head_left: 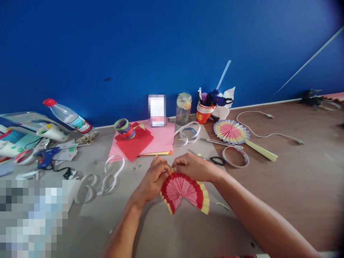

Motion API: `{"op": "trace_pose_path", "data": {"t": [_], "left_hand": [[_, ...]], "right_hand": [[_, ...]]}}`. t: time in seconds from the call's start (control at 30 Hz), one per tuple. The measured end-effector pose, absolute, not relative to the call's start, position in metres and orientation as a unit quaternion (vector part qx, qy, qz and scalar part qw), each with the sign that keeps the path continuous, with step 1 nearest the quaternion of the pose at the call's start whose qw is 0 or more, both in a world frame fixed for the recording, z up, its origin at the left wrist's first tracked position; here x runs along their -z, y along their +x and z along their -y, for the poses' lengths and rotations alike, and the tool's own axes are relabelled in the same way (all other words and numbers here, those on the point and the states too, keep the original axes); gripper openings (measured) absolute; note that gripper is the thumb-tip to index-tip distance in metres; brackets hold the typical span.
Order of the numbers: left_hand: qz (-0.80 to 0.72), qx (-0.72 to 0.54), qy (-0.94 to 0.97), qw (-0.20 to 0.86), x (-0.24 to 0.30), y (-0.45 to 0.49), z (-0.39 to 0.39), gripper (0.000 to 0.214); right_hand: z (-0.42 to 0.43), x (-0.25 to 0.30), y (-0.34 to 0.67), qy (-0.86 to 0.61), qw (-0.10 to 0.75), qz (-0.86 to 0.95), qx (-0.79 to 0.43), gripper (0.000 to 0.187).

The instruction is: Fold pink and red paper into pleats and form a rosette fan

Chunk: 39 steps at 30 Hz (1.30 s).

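A pleated paper fan (182,190), pink inside with a red band and a yellow rim, is spread low over the grey work surface. My left hand (157,177) pinches its upper left edge between thumb and fingers. Close beside it, my right hand (195,166) is closed on the top of the same rim. Part of the yellow edge is hidden under the fingers. Beyond my hands lie red paper squares (133,145) on pink sheets (163,139). A pair of scissors (216,160) lies just past my right hand.
A finished-looking round paper fan with a stick (232,132), a tape roll (235,157) and a utility knife (224,143) lie at right. Behind stand a jar (184,109), a red paper cup (204,113) and a phone (157,110). A bottle (71,118) and glue gun (48,157) are left.
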State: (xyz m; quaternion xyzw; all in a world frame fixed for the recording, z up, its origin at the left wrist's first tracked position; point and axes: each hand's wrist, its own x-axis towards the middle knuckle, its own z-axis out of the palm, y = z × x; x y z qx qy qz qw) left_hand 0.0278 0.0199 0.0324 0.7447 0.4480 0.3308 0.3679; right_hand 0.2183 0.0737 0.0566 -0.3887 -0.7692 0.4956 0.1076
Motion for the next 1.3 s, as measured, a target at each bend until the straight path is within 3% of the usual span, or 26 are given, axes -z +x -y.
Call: {"op": "trace_pose_path", "data": {"t": [0.17, 0.47, 0.7, 1.13, 1.3], "left_hand": [[-0.449, -0.379, 0.718, 0.373, -0.03, 0.029, -0.022, 0.018], [-0.359, -0.415, 0.658, 0.515, -0.022, 0.018, -0.023, 0.026], [-0.404, -0.433, 0.532, 0.605, -0.02, 0.021, -0.022, 0.04], [-0.441, -0.449, 0.491, 0.603, -0.019, 0.021, -0.024, 0.039], [-0.448, -0.457, 0.497, 0.586, -0.016, 0.021, -0.025, 0.033]], "right_hand": [[-0.075, -0.057, 0.219, -0.413, 0.123, 0.76, -0.487, 0.021], [-0.079, -0.05, 0.227, -0.384, 0.171, 0.732, -0.537, 0.023], [-0.078, -0.057, 0.226, -0.393, 0.153, 0.73, -0.538, 0.02], [-0.077, -0.061, 0.225, -0.392, 0.144, 0.739, -0.529, 0.019], [-0.07, -0.07, 0.222, -0.424, 0.157, 0.771, -0.448, 0.019]]}}
